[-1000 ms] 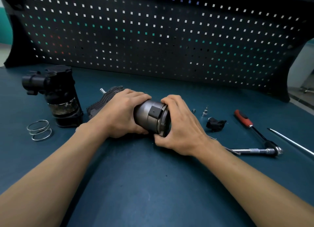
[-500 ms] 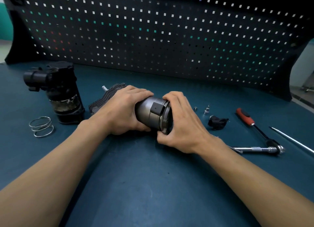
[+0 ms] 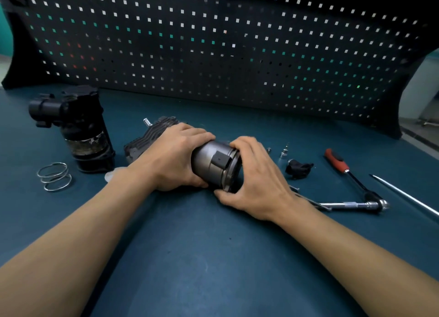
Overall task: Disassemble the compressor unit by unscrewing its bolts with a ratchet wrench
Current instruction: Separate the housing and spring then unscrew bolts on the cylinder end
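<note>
Head camera is looking down on a wide dark teal bench top (image 3: 213, 257) backed by a black perforated pegboard panel (image 3: 213, 55). Near the middle of the bench, the grey metal cylindrical compressor body (image 3: 209, 162) is lying on its side, its left end running into a black ribbed cast housing (image 3: 147, 138). The left hand (image 3: 173, 157) is wrapping round the cylinder where it meets that housing. The right hand (image 3: 256, 181) is curling its fingers over the rim of the other end with the thumb tucking underneath, so both are gripping it firmly. I'd say the person is working a section loose by hand, which suggests the bolts here are already out, though the palms are covering the joints and I can't be sure.

Over at the left a black canister-shaped unit (image 3: 80, 126) is standing upright, apart from the rest, looking like a section already removed. To the right the red-and-black-handled ratchet wrench (image 3: 336, 160) is lying untouched, its long silver extension bar (image 3: 349, 205) pointing toward the right wrist. A bright wire coil spring (image 3: 54, 176) is sitting beside the canister. A small black fitting (image 3: 298, 168), a short silver socket bit (image 3: 283, 153) and a tiny loose bolt (image 3: 269, 149) are lying just right of the hands. Separating cylinder from housing is seemingly what is remaining.
</note>
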Motion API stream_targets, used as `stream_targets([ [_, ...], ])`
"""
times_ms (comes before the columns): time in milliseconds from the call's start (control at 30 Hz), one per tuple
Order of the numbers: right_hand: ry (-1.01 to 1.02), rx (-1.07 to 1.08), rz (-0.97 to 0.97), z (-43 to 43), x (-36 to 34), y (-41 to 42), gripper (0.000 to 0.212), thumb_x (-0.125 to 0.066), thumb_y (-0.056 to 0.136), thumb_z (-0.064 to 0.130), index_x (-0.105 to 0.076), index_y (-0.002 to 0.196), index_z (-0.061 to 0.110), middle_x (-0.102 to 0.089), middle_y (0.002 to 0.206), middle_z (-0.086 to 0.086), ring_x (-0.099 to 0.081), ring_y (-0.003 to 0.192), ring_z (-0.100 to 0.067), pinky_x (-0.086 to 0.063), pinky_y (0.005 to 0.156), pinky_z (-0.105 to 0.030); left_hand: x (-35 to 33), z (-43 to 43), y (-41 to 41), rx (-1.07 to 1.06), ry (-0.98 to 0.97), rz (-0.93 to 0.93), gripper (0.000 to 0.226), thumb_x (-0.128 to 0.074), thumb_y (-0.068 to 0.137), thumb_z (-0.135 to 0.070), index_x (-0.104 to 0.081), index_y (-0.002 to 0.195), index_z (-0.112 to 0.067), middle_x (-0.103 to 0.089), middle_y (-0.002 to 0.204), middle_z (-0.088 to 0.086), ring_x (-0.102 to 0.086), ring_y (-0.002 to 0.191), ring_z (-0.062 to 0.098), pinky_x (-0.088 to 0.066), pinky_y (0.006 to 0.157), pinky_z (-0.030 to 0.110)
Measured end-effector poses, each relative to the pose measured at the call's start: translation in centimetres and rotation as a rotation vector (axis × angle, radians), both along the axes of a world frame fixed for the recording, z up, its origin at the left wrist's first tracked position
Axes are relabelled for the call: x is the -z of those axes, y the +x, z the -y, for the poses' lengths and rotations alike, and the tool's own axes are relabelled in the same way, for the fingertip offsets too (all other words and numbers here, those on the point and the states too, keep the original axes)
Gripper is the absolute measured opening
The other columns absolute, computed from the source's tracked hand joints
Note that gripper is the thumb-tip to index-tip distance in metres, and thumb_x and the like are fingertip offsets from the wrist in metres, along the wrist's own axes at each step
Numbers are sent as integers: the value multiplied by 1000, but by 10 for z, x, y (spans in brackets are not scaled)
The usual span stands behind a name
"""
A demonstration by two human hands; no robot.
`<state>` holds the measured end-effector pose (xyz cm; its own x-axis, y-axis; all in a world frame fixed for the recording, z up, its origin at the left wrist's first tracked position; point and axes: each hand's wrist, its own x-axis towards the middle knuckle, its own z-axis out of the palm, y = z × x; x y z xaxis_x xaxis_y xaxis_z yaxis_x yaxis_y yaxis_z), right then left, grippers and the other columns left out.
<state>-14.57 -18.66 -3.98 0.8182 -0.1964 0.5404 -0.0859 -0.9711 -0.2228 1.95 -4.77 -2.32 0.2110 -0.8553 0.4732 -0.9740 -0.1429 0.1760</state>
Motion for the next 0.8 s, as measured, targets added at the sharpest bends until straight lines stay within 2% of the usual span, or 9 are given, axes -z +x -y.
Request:
stream_targets([
  [100,148,-21,9,7,1,-4,96,-88,58,52,-41,135,18,-43,129,7,-46,117,-11,-44,101,-31,-3,2,-4,-13,10,14,93,-90,49,-48,-58,131,-20,-62,127,-5,-49,110,20,-36,98,31],
  [167,233,-57,-15,12,-1,-7,110,-90,56,55,-33,143,21,-36,137,11,-41,124,-6,-38,107,-25,-5,4,-6,-21,9,6,96,-91,47,-48,-58,132,-19,-62,128,-4,-49,110,20,-38,99,32],
  [233,174,-98,-96,17,-4,-5,122,-90,56,58,-23,152,22,-27,146,12,-35,134,-6,-34,112,-25,-7,5,-5,-23,0,-16,97,-93,45,-48,-59,131,-19,-62,126,-5,-49,109,19,-37,96,28],
  [333,58,-136,-147,22,-9,0,126,-89,59,57,-17,156,21,-26,150,8,-37,137,-13,-37,113,-31,-8,4,-1,-11,-3,-40,98,-93,43,-49,-59,131,-21,-61,125,-8,-48,109,15,-37,94,25],
  [400,54,-134,-157,23,-11,3,122,-88,61,53,-19,155,19,-27,148,7,-43,132,-16,-43,108,-35,-8,4,0,-7,-2,-39,98,-92,43,-51,-59,130,-20,-61,124,-9,-48,109,14,-39,95,27],
  [533,-17,-155,-128,20,-26,9,103,-85,62,39,-33,147,10,-36,138,-1,-57,106,-24,-53,88,-41,-8,4,4,16,-89,-86,93,-94,43,-48,-61,126,-22,-62,118,-13,-50,106,13,-42,94,29],
  [633,-165,-209,-134,13,-66,21,107,-82,58,38,-33,146,4,-42,132,-5,-54,99,-21,-54,83,-35,-11,-7,13,19,-246,-278,93,-95,43,-46,-59,127,-29,-58,116,-23,-54,110,8,-46,98,34],
  [733,-283,-239,-211,0,-113,34,111,-81,53,43,-31,145,7,-45,120,-2,-51,89,-17,-52,77,-33,-17,-13,13,81,-366,-398,89,-90,53,-43,-53,132,-31,-60,123,-17,-59,115,10,-49,98,40],
  [800,-344,-242,-287,-10,-134,41,108,-82,52,46,-33,141,8,-45,114,-1,-55,89,-22,-54,77,-38,-21,-10,5,77,-408,-408,96,-87,52,-44,-45,138,-36,-57,127,-22,-57,117,6,-50,96,34],
])
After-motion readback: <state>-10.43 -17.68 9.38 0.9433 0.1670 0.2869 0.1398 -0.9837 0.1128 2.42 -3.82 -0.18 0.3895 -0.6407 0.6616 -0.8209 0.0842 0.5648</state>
